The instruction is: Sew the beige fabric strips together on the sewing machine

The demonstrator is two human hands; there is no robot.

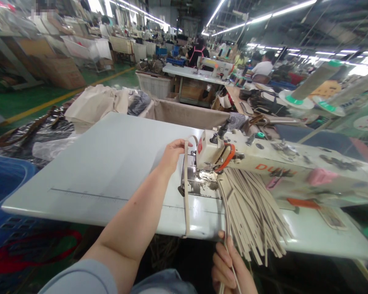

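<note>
Stretching out below you, the white worktable [119, 163] is taking up most of the near view. On its right side the sewing machine [254, 155] is standing with its head toward your left arm. Beyond the table's far edge, a fabric-lined bin [187, 114] is sitting, and a blue basket [27, 169] is standing by the left corner. Under the machine arm, a bundle of beige strips [248, 212] is fanning out, its loose ends overhanging the front edge.

Your left hand [171, 153] is reaching just beside the machine head, and its fingertips are pinching together on the upper part of a beige strip [186, 192]; that strip is running down past the left of the metal needle plate [205, 188] to the table's front edge. Your right hand [233, 265], below that edge, is closing its thumb and fingers around narrow strips [227, 216] that are leading up toward the needle plate.

As for writing, a ruled scale [88, 195] is running along the table's front, its figures too small for you to read. Orange letters [263, 168] on the machine arm are showing "DU", the rest blurring behind dark clutter. A red label [200, 145] is marking the machine head, its print illegible.
</note>
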